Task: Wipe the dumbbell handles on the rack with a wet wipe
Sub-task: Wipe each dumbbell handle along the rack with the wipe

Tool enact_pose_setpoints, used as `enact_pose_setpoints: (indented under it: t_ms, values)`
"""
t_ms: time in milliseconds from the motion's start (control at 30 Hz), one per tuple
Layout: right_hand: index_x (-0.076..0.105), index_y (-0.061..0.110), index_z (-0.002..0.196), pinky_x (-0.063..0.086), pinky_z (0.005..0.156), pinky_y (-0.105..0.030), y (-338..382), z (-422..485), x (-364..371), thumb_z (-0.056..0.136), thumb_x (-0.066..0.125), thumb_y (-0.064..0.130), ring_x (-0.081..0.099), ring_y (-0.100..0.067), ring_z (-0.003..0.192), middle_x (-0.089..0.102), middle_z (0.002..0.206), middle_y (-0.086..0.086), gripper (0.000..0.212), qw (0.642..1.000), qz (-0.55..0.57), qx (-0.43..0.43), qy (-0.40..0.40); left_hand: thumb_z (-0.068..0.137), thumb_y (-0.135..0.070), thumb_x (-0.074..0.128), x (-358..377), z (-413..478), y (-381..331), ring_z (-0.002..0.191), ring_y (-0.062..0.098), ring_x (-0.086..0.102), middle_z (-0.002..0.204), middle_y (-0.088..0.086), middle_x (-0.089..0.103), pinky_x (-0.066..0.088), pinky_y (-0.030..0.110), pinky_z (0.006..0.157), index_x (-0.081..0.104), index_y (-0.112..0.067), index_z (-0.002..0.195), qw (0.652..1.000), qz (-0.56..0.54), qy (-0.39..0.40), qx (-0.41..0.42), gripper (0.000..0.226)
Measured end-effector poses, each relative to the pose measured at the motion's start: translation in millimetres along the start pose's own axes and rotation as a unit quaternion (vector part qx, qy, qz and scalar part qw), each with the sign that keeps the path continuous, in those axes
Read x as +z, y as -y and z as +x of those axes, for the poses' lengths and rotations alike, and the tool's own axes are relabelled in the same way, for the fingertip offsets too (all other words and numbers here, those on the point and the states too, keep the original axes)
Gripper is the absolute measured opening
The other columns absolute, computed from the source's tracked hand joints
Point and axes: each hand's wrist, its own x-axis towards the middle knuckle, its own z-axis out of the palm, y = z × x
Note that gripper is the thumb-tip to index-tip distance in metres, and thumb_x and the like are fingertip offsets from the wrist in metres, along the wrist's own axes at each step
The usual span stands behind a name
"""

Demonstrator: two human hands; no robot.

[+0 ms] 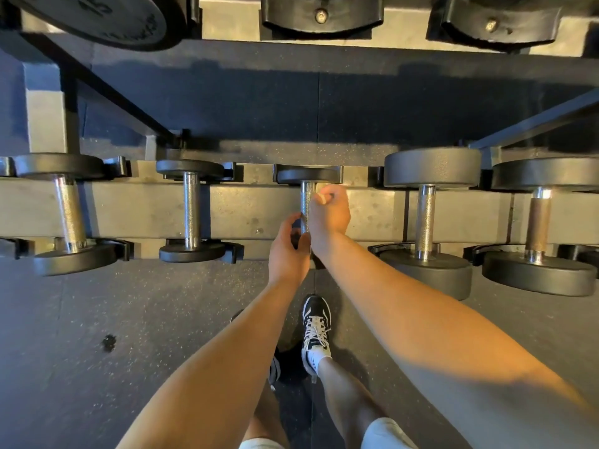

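A row of black dumbbells with chrome handles lies across the rack point(259, 209). My two hands are on the middle dumbbell point(308, 175). My right hand point(329, 215) curls around its knurled handle point(306, 197), and a small white bit of wipe point(322, 198) shows between the fingers. My left hand point(288, 246) grips the near end of the same handle, hiding the near weight head. Other dumbbells lie to the left point(191, 210) and right point(424, 218).
An upper rack tier with larger dumbbell heads point(321, 14) overhangs at the top. Slanted rack struts point(107, 89) run down at left and right. My black-and-white shoe point(316, 332) stands on the dark rubber floor point(97, 319) below the rack.
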Motion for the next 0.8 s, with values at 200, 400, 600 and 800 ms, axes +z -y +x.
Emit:
enact_pose_setpoints:
  t_ms: [200,400,600,800]
  values:
    - [0.066,0.016,0.09,0.041,0.064,-0.008,-22,-11,-20,0.094,0.065,0.009,0.059,-0.006,0.082,0.067,0.092,0.004,0.008,0.994,-0.076,-0.022,0.07,0.103,-0.018,0.054,1,0,1,0.09,0.009,0.066,0.101,-0.013,0.065,0.049,0.023,0.069,0.042,-0.037,0.144,1.0,-0.015,-0.002,-0.003,0.047]
    - [0.066,0.012,0.098,0.041,0.066,-0.013,-22,-6,-33,0.093,0.064,0.007,0.059,-0.008,0.086,0.066,0.097,0.001,0.007,0.991,-0.085,0.035,0.1,0.101,-0.022,0.052,-6,-5,15,0.107,0.015,0.062,0.115,-0.011,0.066,0.05,0.032,0.089,0.055,-0.038,0.133,0.997,-0.081,0.011,-0.013,0.037]
    - [0.065,0.022,0.1,0.042,0.065,-0.013,-10,-4,-18,0.096,0.063,0.012,0.058,-0.005,0.085,0.064,0.095,0.008,0.011,0.997,-0.016,0.003,0.081,0.091,-0.055,0.037,0,-10,34,0.121,0.02,0.055,0.121,-0.014,0.065,0.043,0.052,0.107,0.049,-0.073,0.106,0.997,-0.069,-0.004,-0.022,0.027]
    - [0.051,0.043,0.093,0.052,0.088,-0.036,-50,-21,-39,0.09,0.071,0.024,0.065,-0.018,0.095,0.07,0.1,0.01,0.028,0.974,-0.155,0.013,0.167,0.097,-0.04,0.032,5,-8,25,0.122,0.016,0.055,0.125,-0.013,0.062,0.045,0.048,0.106,0.051,-0.064,0.112,0.996,-0.072,-0.028,-0.035,0.034]
